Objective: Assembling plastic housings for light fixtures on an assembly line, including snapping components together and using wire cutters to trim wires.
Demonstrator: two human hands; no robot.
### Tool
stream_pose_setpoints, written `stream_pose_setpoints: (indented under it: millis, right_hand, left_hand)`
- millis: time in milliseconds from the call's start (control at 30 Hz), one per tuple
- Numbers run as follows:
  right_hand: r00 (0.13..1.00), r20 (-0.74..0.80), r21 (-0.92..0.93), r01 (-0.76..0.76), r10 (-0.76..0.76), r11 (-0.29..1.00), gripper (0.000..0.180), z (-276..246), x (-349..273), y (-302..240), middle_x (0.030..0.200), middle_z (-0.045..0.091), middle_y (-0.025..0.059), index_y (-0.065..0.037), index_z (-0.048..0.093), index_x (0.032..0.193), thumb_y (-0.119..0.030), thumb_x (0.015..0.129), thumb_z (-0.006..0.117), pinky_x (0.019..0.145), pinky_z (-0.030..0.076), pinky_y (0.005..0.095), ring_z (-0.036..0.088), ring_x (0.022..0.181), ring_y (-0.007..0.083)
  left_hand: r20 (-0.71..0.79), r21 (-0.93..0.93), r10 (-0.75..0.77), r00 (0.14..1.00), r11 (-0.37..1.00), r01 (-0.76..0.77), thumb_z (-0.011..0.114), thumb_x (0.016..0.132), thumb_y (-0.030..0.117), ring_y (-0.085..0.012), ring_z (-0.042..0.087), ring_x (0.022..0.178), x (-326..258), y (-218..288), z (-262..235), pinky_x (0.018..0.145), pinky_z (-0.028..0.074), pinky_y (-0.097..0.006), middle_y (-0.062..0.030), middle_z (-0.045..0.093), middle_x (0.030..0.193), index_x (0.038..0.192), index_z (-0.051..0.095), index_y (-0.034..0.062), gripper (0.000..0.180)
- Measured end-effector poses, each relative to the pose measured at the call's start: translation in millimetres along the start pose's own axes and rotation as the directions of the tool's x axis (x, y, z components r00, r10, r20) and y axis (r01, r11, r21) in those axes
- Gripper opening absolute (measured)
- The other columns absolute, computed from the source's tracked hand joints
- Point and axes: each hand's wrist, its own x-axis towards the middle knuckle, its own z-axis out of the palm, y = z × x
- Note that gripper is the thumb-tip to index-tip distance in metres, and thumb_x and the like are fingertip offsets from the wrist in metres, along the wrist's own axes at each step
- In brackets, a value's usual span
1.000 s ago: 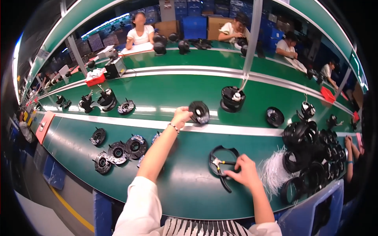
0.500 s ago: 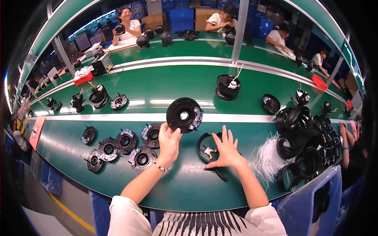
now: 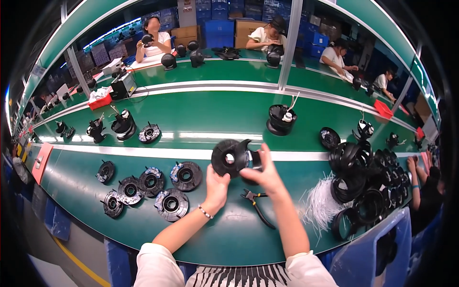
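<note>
Black, plastic-looking disc (image 3: 220, 161) and black collar (image 3: 243, 152) meet above the worktop (image 3: 229, 248), the collar overlapping the disc's three o'clock side. The left hand (image 3: 216, 190) has its grip closed on the disc's rim near seven o'clock; the right hand (image 3: 266, 176) clasps the collar between thumb and fingers, slightly blurred. Both pieces are probably light and stiff, the disc smooth enough to slip; its outer rim seems the safest hold, away from any electronics like those on the loose discs (image 3: 186, 177) at eight o'clock. The thin collar may flex, so it is best held across its band. Cutters (image 3: 256, 209) lie at five o'clock, white strips (image 3: 319, 205) at four, stacked black rings (image 3: 345, 160) at three, and a wired housing (image 3: 281, 125) at two.
</note>
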Motion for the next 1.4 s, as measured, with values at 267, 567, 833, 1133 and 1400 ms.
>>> stream_pose_setpoints:
  millis: [267,567,833,1133,1400]
  right_hand:
    - [0.977,0.189,-0.358,0.162,-0.098,0.919,0.115,19.7,-13.0,-9.7,0.127,0.03,0.0197,-0.005,0.011,0.134,-0.028,0.046,0.082,0.097,0.03,0.0359,0.036,0.116,0.0277]
    - [0.95,0.296,-0.392,0.212,-0.095,0.895,0.116,16.6,-11.1,-11.5,0.133,0.016,0.0288,-0.003,0.014,0.133,-0.033,0.043,0.08,0.1,0.022,0.0438,0.018,0.125,0.0382]
    - [0.899,0.379,-0.539,0.408,-0.221,0.737,0.113,19.4,-16.2,-16.1,0.133,0.021,0.0245,0.002,0.017,0.131,-0.03,0.043,0.079,0.101,0.022,0.043,0.019,0.125,0.0376]
    - [0.85,0.489,-0.53,0.468,-0.196,0.707,0.114,6.9,-11.3,-22.7,0.131,0.026,0.0223,0.002,0.018,0.131,-0.034,0.043,0.08,0.101,0.024,0.0418,0.025,0.123,0.036]
    - [0.878,0.333,-0.488,0.472,-0.344,0.734,0.11,9.1,-18.8,-2.4,0.13,0.028,0.0222,0.005,0.024,0.126,-0.035,0.04,0.08,0.098,0.028,0.0423,0.029,0.119,0.037]
  left_hand:
    - [0.563,-0.361,-0.397,0.725,0.671,0.648,0.041,0.076,0.032,-0.03,0.039,0.115,11.8,46.1,-14.8,0.099,0.028,-0.043,-0.0164,0.042,0.122,0.122,0.037,0.0011,0.056]
    - [0.325,-0.4,-0.48,0.815,0.711,0.579,0.026,0.087,0.04,-0.0273,0.05,0.102,18.0,37.7,-3.7,0.09,0.039,-0.042,-0.0141,0.052,0.111,0.113,0.047,0.0038,0.049]
    - [0.281,-0.461,-0.467,0.838,0.7,0.545,0.028,0.087,0.038,-0.0243,0.053,0.098,16.1,26.8,-2.4,0.086,0.042,-0.04,-0.0104,0.055,0.107,0.109,0.05,0.0063,0.045]
    - [0.363,-0.3,-0.606,0.708,0.643,0.705,0.027,0.073,0.072,-0.0266,0.053,0.1,16.8,35.4,-1.2,0.086,0.044,-0.041,-0.0143,0.051,0.112,0.116,0.047,0.005,0.082]
    - [0.319,-0.394,-0.47,0.823,0.724,0.566,0.045,0.076,0.036,-0.025,0.056,0.092,11.3,35.6,5.1,0.083,0.045,-0.038,-0.0134,0.056,0.102,0.107,0.049,0.0015,0.046]
